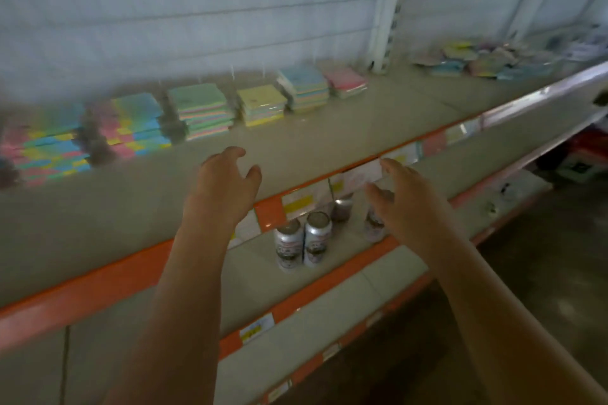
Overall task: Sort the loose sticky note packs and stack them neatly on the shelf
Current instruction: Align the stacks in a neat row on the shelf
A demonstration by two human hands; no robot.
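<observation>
The sorted stacks [204,110] sat in a row along the back edge of the shelf [329,135]. The loose packs [487,61] lay in a messy pile near its far right end. They looked light, flat and a bit slippery in their wrap, so holding one by its sides seemed best. The left hand [227,181] and right hand [401,194] hung over the front edge, fingers loose, holding nothing.

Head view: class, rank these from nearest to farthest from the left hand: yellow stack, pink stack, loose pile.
1. Yellow stack, just beyond the left hand.
2. Pink stack, farther right along the shelf.
3. Loose pile, far right end.
</observation>
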